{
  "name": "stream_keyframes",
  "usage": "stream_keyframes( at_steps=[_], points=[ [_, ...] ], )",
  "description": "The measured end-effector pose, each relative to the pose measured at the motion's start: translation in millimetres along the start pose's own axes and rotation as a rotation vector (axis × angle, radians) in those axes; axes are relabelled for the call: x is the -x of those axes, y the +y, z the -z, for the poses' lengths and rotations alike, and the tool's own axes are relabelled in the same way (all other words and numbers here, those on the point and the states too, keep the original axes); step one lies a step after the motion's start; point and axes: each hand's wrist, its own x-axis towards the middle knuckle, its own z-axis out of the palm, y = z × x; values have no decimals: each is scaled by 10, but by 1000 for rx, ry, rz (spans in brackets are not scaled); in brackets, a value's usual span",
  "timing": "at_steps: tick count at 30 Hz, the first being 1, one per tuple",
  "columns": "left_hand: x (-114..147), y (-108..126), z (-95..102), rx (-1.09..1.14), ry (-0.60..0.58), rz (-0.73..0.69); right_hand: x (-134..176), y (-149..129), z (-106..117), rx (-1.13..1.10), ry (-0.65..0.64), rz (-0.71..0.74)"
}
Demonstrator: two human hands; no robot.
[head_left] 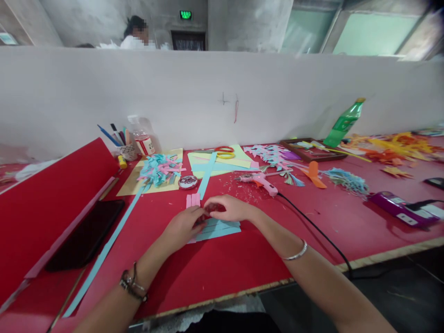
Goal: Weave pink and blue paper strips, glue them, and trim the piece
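My left hand [185,227] is bent over paper on the red table, its fingers curled inward. My right hand [231,209] faces it, thumb and fingers curled, with the fingertips of both hands close together. What lies between the fingertips is hidden. Pink paper strips [193,200] stick out just beyond my left fingers. Light blue paper strips [219,229] lie flat beneath and beside my hands. A longer blue strip [208,175] runs away from them toward a pile of coloured paper sheets [239,159].
A pink glue gun [260,181] with a black cord lies to the right. Scissors [225,152] rest on the sheets. A phone [85,233], a pen cup [127,151], a green bottle [345,124] and a purple device [402,208] stand around. A person [135,34] is beyond the partition.
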Motion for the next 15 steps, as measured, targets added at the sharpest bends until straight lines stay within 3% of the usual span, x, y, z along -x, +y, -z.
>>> stream_keyframes(
  at_steps=[7,15],
  points=[
    [4,-9,0,-8,-18,-6,14,14,17,-6,-104,-47],
    [-11,-7,13,-19,-18,-11,9,-2,10,22,-108,-9]
  ],
)
